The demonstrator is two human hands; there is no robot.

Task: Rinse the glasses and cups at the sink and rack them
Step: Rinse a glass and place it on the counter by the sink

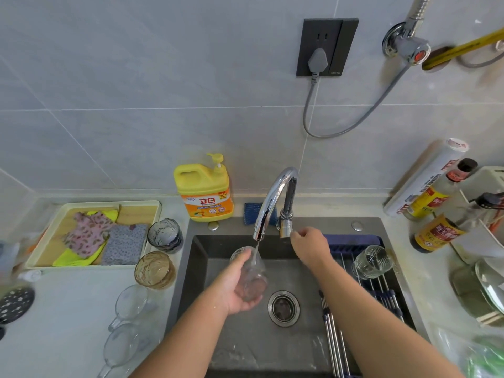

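My left hand point(231, 290) grips a clear glass point(249, 274) tilted under the chrome tap's spout point(272, 203), and a thin stream of water runs into it over the dark sink point(196, 268). My right hand point(309, 245) pinches the tap's lever point(286, 230). One clear ribbed glass point(372, 261) lies on the roll-up rack point(381, 293) across the sink's right side. On the counter to the left stand a dark blue glass point(164, 236) and an amber glass point(155, 270), with two clear handled cups point(129, 305) point(120, 346) in front of them.
A yellow detergent bottle point(204, 192) and a blue sponge point(251, 212) sit behind the sink. A tray with cloths point(92, 236) lies at the left. Sauce bottles point(433, 233), a foil roll point(425, 178) and dishes point(488, 285) crowd the right counter. The drain strainer point(283, 308) is mid-sink.
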